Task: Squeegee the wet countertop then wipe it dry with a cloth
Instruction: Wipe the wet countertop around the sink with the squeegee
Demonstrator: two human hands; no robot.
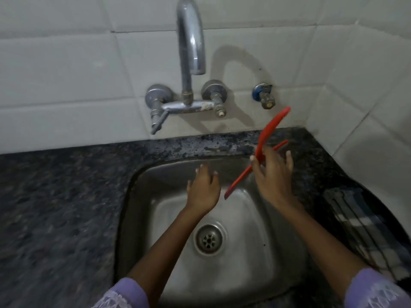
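My right hand (272, 174) holds a red squeegee (270, 132) over the back right corner of the steel sink (251, 252). Its handle rises toward the tiled wall and its long red blade slants down-left over the basin. My left hand (203, 188) hovers over the middle of the sink with relaxed fingers, holding nothing. The dark speckled countertop (55, 207) surrounds the sink, and its strip behind the basin looks wet and shiny. A checked dark-and-white cloth (364, 227) lies on the countertop to the right of the sink.
A chrome tap (191, 41) with two valves is mounted on the white tiled wall (66, 63) above the sink. A small brass valve (264, 96) with a blue collar sits to its right. The drain (208, 238) lies in the basin's middle.
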